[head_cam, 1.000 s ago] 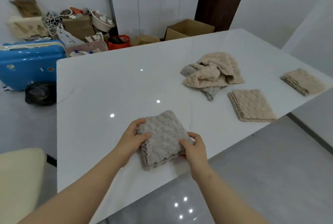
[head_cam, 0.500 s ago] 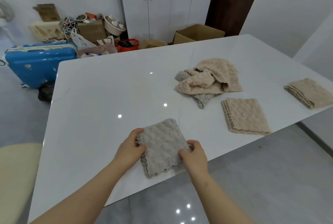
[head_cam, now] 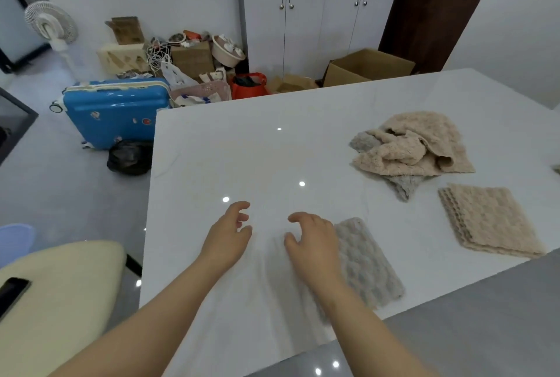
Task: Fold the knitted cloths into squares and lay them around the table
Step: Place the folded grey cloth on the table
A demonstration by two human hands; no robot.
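Both hands hover loosely curled, holding nothing: left hand (head_cam: 227,234) over bare tabletop (head_cam: 242,149), right hand (head_cam: 315,240) partly over the grey folded cloth (head_cam: 363,261) at the near edge. Next, probably 1 cloth from the unfolded heap (head_cam: 415,149) (farther right) — lift it by a corner, sparing the beige folded cloth (head_cam: 491,222).

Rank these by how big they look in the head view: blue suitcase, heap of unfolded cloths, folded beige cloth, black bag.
1. blue suitcase and heap of unfolded cloths: about alike, and the suitcase lies farther away, so unranked.
2. folded beige cloth.
3. black bag, clearly smallest.
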